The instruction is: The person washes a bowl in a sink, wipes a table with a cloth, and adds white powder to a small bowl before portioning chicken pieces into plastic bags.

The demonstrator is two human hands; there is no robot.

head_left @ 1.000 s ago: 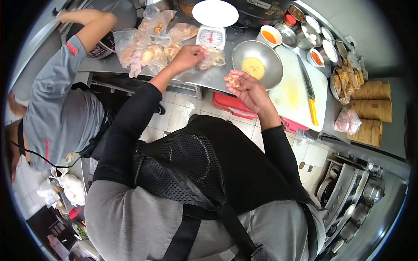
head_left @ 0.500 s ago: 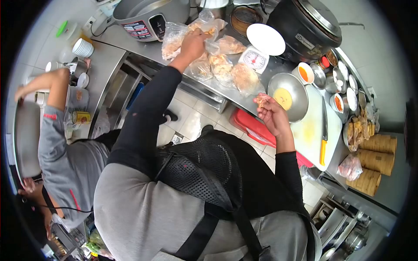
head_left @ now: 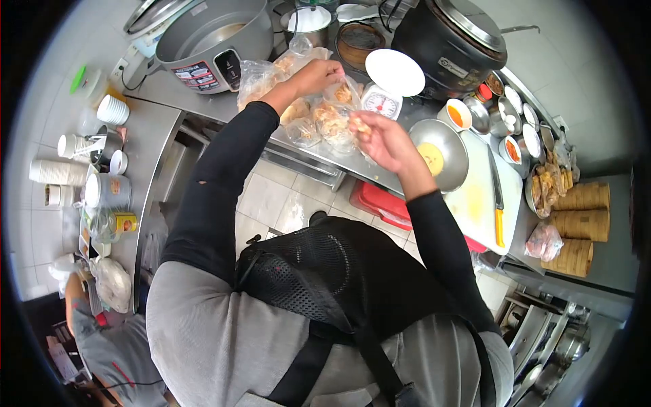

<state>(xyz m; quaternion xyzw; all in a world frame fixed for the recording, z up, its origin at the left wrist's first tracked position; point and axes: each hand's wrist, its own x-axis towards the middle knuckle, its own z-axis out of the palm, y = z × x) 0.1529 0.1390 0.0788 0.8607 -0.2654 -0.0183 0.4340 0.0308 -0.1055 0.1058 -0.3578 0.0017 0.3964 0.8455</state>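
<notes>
My left hand [head_left: 317, 76] reaches over the bagged food, its fingers closed at the upper edge of a clear plastic bag [head_left: 344, 93] with orange-coated pieces inside. Just to the right, my right hand [head_left: 381, 141] is raised with its fingers closed round a small piece of food [head_left: 361, 126], partly hidden by the fingers. More filled bags [head_left: 332, 123] lie below and left of my hands. Behind my right hand stands a white scale [head_left: 381, 102] with a white plate [head_left: 395, 72] at its back. A steel bowl [head_left: 456, 152] holds yellow paste.
A cutting board [head_left: 471, 203] bears a yellow-handled knife [head_left: 499, 210]. Cookers [head_left: 453, 44] stand at the back. Sauce bowls and bamboo steamers [head_left: 580, 224] are on the right. A red container [head_left: 380, 203] sits below the counter. A co-worker [head_left: 122, 356] is at the lower left.
My right hand has moved left and up, from beside the steel bowl toward the bags. My left hand has shifted slightly right relative to the bags. The co-worker has moved down and away.
</notes>
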